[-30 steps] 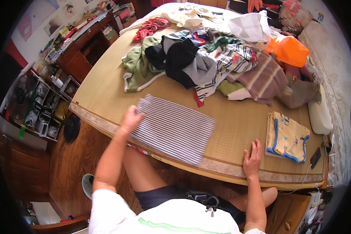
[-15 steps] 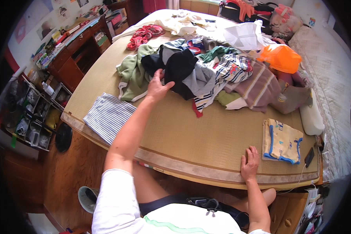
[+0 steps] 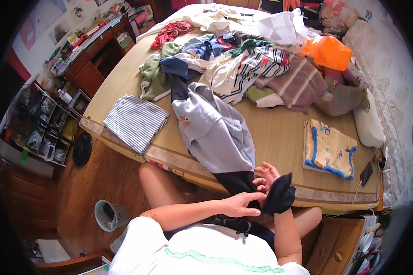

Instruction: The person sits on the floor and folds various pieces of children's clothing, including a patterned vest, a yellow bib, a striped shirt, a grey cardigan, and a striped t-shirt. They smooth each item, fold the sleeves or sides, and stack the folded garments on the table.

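A grey sweatshirt [image 3: 220, 128] with black sleeves lies stretched from the clothes heap to the bed's near edge, one sleeve hanging toward my lap. My left hand [image 3: 241, 205] reaches across to the right, thumb and fingers apart, its fingertips at the black cloth. My right hand [image 3: 267, 176] is raised beside the sleeve with spread, slightly bent fingers. A black cuff [image 3: 279, 195] covers part of that hand and wrist; whether it goes around or only lies over them, I cannot tell. Folded striped cloth [image 3: 136, 122] lies left, a folded yellow garment [image 3: 329, 149] with blue trim right.
Heaped clothes [image 3: 243, 68] spread across the bed mat [image 3: 280, 151], with an orange bag [image 3: 326, 52] at their right. A phone [image 3: 366, 174] on a cable lies near the right corner. On the floor at left stand a bin [image 3: 109, 215] and a shelf unit [image 3: 50, 123].
The grey sweatshirt has come off the heap toward me. My left hand has moved back and right from the heap; my right hand has lifted off the mat, with black cloth over its wrist.
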`<state>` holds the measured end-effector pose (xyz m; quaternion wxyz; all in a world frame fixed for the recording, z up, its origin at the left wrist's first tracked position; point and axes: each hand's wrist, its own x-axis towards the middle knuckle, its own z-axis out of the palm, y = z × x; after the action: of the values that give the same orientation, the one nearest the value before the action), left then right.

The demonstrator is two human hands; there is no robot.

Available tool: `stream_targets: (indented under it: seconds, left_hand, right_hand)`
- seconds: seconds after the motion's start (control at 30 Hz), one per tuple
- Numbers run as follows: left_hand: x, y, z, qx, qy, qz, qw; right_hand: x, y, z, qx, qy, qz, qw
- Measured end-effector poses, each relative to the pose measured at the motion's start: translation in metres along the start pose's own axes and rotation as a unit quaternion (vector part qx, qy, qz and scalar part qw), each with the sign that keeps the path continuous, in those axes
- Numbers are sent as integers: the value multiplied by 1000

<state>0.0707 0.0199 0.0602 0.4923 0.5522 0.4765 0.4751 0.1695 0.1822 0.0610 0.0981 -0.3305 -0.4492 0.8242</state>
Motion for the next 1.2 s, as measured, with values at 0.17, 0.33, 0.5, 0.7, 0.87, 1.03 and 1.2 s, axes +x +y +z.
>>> stream_targets:
  seconds: [0.17, 0.33, 0.5, 0.7, 0.87, 1.03, 1.2]
  left_hand:
    - [-42, 31, -22, 88, 172, -54, 980]
    - [-95, -21, -124, 275, 641, -141, 702]
    - [-76, -18, -175, -186, 531, -283, 776]
    - [-80, 107, -177, -277, 533, 122, 790]
    - [-90, 215, -125, 166, 181, 85, 966]
    - [-104, 233, -28, 270, -144, 14, 952]
    - [-132, 193, -7, 205, -108, 2, 973]
  right_hand:
    - [-13, 12, -36, -71, 26, -38, 996]
    - [-13, 8, -52, -103, 117, -91, 984]
    - [-9, 30, -71, -394, -110, -168, 897]
    - [-51, -58, -89, -640, 73, -291, 708]
    - [-67, -143, -9, -531, 76, -442, 719]
    - [-63, -156, 109, -408, -202, -562, 691]
    - [-19, -63, 97, -480, -396, -392, 677]
